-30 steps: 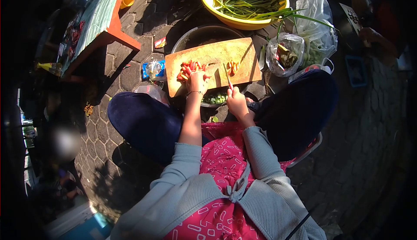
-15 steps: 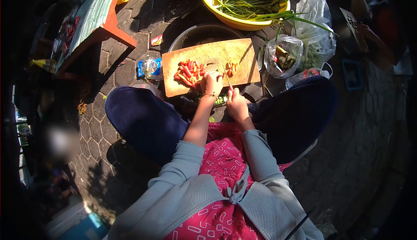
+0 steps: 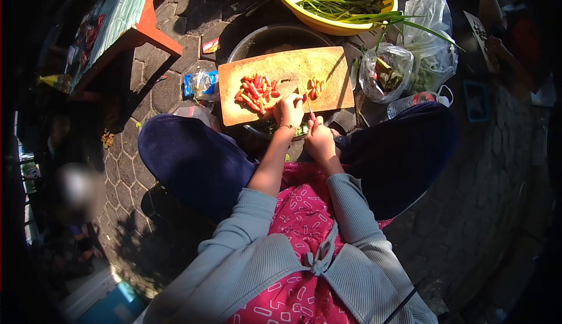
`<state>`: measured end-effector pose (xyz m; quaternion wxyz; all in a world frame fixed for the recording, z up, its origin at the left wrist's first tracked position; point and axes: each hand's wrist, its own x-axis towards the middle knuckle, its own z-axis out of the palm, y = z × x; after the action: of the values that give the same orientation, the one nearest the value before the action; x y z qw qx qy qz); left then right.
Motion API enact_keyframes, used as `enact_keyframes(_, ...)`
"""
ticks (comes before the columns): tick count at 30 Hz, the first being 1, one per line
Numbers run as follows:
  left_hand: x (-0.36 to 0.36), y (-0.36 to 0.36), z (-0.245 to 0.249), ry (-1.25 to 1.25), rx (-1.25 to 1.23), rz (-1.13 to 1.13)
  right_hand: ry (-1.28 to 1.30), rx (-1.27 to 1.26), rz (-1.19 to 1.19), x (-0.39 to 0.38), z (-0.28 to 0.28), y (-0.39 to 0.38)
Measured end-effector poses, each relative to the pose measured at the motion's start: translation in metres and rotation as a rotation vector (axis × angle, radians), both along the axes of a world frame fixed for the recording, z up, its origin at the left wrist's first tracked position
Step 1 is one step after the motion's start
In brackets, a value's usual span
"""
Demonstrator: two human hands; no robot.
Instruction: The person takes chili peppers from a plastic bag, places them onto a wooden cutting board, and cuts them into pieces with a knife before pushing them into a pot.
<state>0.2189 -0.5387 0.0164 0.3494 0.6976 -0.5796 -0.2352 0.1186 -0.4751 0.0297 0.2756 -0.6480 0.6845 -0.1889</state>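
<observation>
A wooden cutting board (image 3: 287, 66) lies across a dark round basin (image 3: 263, 37) in front of me. On its left part is a pile of red chilies (image 3: 256, 92), and a smaller group of orange-red pieces (image 3: 317, 88) lies on the right. My left hand (image 3: 288, 111) is closed at the board's near edge, its fingertips pinching a small reddish thing, probably a chili. Just to its right, my right hand (image 3: 320, 139) is wrapped round the handle of a knife (image 3: 310, 110), whose blade points up over the board beside the left fingertips. Chopped green bits show in the basin below the board.
Beyond the board stands a yellow basin (image 3: 333, 27) of long green vegetables. At right are plastic bags (image 3: 430, 25) and a bottle (image 3: 410, 104). A red-framed bench (image 3: 153, 28) and a blue packet (image 3: 201, 84) are at left. Another person's arm (image 3: 512, 63) shows at far right.
The view has shifted slightly, with the board and yellow basin a little higher in it. My hands keep nearly the same places; the knife blade is angled slightly differently.
</observation>
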Motion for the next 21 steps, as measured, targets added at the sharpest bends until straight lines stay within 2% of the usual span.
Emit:
enact_keyframes(6,0.0,0.0,-0.004,0.006,0.035,0.013,-0.134,0.093,-0.041,0.006,-0.008,-0.007)
enact_keyframes(11,-0.005,0.002,-0.006,-0.022,0.064,0.073,-0.081,0.123,-0.023,0.004,-0.001,0.003)
enact_keyframes(12,-0.006,0.003,-0.007,0.006,0.064,0.092,-0.072,0.203,-0.049,0.003,0.018,0.008)
enact_keyframes(14,-0.009,0.003,-0.008,0.014,0.046,0.092,-0.046,0.352,-0.066,0.0,0.02,0.017)
enact_keyframes(18,-0.008,-0.002,-0.004,-0.014,-0.025,0.112,-0.028,0.284,-0.048,-0.005,0.024,0.034)
enact_keyframes(19,-0.007,-0.003,-0.005,-0.007,-0.032,0.113,0.061,0.244,-0.028,-0.005,0.025,0.035)
enact_keyframes(20,-0.006,-0.003,-0.002,0.0,-0.039,0.113,0.058,0.235,-0.036,-0.005,0.0,0.034)
enact_keyframes(21,-0.002,-0.003,0.003,-0.037,-0.013,0.123,-0.105,0.301,-0.132,-0.006,-0.048,0.029)
